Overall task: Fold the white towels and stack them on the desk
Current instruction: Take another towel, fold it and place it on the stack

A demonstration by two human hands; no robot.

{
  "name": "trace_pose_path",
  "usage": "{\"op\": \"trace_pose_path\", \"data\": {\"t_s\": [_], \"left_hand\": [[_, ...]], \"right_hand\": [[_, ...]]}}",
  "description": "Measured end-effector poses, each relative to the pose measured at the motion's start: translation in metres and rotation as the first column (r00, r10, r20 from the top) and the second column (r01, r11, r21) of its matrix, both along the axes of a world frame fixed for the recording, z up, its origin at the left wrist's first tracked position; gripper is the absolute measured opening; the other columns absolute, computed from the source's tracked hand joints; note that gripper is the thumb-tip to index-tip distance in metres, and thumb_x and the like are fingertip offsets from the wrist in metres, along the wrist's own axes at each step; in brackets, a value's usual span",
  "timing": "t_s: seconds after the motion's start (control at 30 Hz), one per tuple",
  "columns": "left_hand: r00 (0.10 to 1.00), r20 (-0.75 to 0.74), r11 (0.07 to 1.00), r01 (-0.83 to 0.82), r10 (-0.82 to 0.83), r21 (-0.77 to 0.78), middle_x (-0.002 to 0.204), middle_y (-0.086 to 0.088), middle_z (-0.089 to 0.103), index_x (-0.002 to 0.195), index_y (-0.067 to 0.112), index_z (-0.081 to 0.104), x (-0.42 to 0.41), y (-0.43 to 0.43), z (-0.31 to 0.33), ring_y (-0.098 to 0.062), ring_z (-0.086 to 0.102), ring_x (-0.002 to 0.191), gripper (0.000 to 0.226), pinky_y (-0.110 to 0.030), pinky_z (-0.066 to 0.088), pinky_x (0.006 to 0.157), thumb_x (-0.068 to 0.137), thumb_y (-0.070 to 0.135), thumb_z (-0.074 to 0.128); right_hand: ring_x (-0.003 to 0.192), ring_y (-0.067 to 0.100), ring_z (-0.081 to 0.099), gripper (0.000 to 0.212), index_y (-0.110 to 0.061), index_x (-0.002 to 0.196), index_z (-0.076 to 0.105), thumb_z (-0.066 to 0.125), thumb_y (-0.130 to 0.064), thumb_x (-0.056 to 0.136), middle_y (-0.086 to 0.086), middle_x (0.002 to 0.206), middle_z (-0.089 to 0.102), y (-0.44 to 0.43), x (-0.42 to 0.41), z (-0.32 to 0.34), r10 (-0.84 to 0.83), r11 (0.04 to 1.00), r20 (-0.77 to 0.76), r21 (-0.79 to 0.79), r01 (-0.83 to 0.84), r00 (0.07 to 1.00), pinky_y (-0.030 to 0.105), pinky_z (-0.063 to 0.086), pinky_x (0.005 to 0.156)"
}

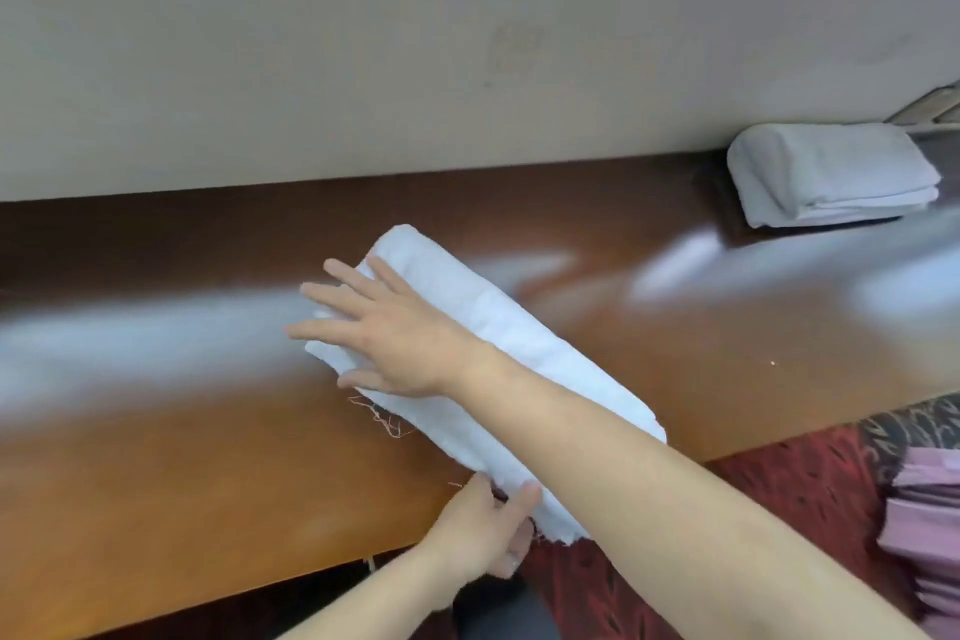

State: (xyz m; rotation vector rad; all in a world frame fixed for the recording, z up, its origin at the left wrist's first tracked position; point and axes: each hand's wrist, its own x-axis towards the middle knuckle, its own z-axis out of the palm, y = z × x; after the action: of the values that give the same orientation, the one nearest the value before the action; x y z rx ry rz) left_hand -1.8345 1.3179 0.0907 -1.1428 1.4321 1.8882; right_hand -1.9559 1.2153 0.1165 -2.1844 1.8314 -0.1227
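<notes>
While folded long, towel (498,312): on worktop (156,457), axis near-right to far-left
Right hand (395,333): spread flat on far end
Left hand (483,530): pinching near end, nearer body
Stack (831,172): far right, well apart

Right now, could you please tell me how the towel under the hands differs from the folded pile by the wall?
The towel under the hands lies as a long strip slanting across the desk; the folded pile by the wall is a short, thick block. The right hand presses flat on the towel and the left hand pinches its near end; nothing touches the pile. Both are white cloth on the same desk.
</notes>
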Motion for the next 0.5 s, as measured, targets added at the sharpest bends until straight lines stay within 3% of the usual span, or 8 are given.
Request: {"op": "trace_pose_path", "data": {"t_s": [0.03,0.1,0.17,0.23,0.27,0.37,0.43,0.5], "left_hand": [[0.987,-0.017,0.983,0.16,-0.163,-0.09,0.097,-0.003,0.073,0.105,0.018,0.054,0.0,-0.011,0.002,-0.011,0.067,0.076,0.037,-0.034,0.059,0.075,0.094,0.053,0.053],[0.899,-0.026,0.847,0.403,-0.438,-0.346,0.086,0.0,0.075,0.099,0.022,0.062,0.006,-0.048,0.011,-0.004,0.066,0.067,0.035,-0.026,0.054,0.071,0.098,0.052,0.045],[0.863,-0.044,0.737,0.403,-0.504,-0.542,0.069,0.004,0.072,0.086,0.028,0.066,0.011,-0.093,0.024,-0.005,0.064,0.056,0.035,-0.026,0.052,0.068,0.1,0.049,0.042],[0.874,-0.08,0.615,0.269,-0.478,-0.741,0.06,0.006,0.063,0.077,0.032,0.066,0.008,-0.132,0.032,-0.008,0.058,0.052,0.037,-0.03,0.048,0.059,0.098,0.051,0.042],[0.867,-0.125,0.494,0.152,-0.483,-0.856,0.06,0.008,0.061,0.076,0.033,0.066,0.002,-0.147,0.033,-0.007,0.056,0.057,0.037,-0.028,0.043,0.057,0.097,0.053,0.042],[0.726,-0.204,0.135,-0.153,-0.656,-0.979,0.095,0.012,0.066,0.097,0.029,0.072,-0.032,-0.179,0.027,-0.009,0.057,0.094,0.034,-0.03,0.04,0.083,0.094,0.05,0.045],[0.696,-0.031,0.001,-0.043,-0.718,-0.999,0.135,-0.002,0.057,0.125,0.03,0.064,-0.057,-0.194,0.013,-0.025,0.047,0.129,0.046,-0.041,0.03,0.107,0.094,0.055,0.041],[0.714,0.155,-0.023,0.191,-0.682,-0.981,0.159,0.001,0.033,0.145,0.039,0.043,-0.075,-0.205,0.004,-0.026,0.023,0.148,0.061,-0.048,0.019,0.118,0.092,0.067,0.029]], "right_hand": [[0.153,0.025,0.005,0.067,-0.034,0.151,0.033,0.062,-0.045,0.093,-0.001,0.163,0.021,0.018,0.0,0.003,-0.113,0.993,0.146,-0.024,0.118,0.983,0.047,-0.002,0.122],[0.153,0.018,-0.001,0.062,-0.031,0.154,0.027,0.053,-0.044,0.099,-0.004,0.166,0.011,0.06,-0.012,0.008,-0.398,0.907,0.397,0.036,0.42,0.827,0.043,-0.003,0.124],[0.153,0.014,-0.002,0.06,-0.027,0.154,0.026,0.041,-0.048,0.101,-0.007,0.166,0.008,0.109,-0.031,0.002,-0.621,0.766,0.356,0.089,0.637,0.698,0.043,0.001,0.124],[0.153,0.015,-0.002,0.063,-0.027,0.154,0.024,0.03,-0.055,0.099,-0.008,0.166,0.008,0.161,-0.042,-0.011,-0.766,0.639,0.191,0.124,0.76,0.613,0.044,0.003,0.124],[0.153,0.017,-0.001,0.065,-0.028,0.155,0.022,0.027,-0.057,0.097,-0.008,0.166,0.007,0.184,-0.043,-0.018,-0.821,0.571,0.129,0.164,0.804,0.557,0.044,0.002,0.124],[0.152,0.021,0.005,0.068,-0.037,0.156,0.014,0.021,-0.064,0.094,-0.004,0.165,0.012,0.228,-0.028,-0.033,-0.928,0.37,0.033,0.176,0.912,0.37,0.045,0.006,0.122],[0.151,0.023,0.012,0.068,-0.038,0.154,0.017,0.022,-0.067,0.092,-0.001,0.164,0.017,0.241,-0.014,-0.037,-0.974,0.226,0.045,0.128,0.966,0.222,0.048,0.014,0.119],[0.147,0.023,0.021,0.068,-0.039,0.152,0.022,0.036,-0.067,0.092,0.001,0.16,0.026,0.242,-0.004,-0.038,-0.986,0.032,0.167,0.173,0.984,0.002,0.047,0.024,0.116]]}}
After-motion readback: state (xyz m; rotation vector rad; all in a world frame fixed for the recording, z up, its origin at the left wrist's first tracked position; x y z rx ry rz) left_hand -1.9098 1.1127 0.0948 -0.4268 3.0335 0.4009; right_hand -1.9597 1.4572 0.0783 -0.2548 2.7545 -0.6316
